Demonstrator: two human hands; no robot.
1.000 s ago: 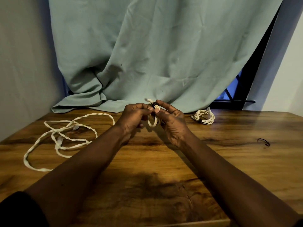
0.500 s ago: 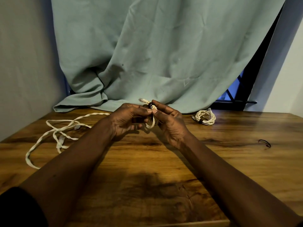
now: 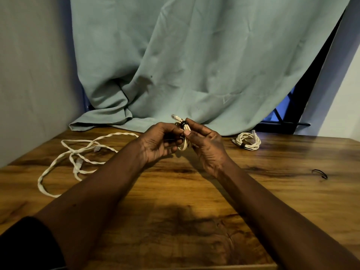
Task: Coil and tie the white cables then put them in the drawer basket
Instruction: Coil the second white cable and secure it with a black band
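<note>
A small coil of white cable is held above the wooden table, between both hands. My left hand grips the coil from the left. My right hand pinches a black band at the top of the coil with thumb and forefinger. The cable's plug end sticks up to the left of the band. A long white cable lies loose and uncoiled on the table at the left. A tied white coil rests at the back right. No drawer basket is in view.
A loose black band lies on the table at the right. A green curtain hangs behind and bunches onto the table's back edge. A grey wall stands at the left, a dark window frame at the back right.
Both hands have kept hold of the small coil and stayed at the same spot. My right thumb and forefinger have shifted slightly on the black band. The other cables have not moved.
</note>
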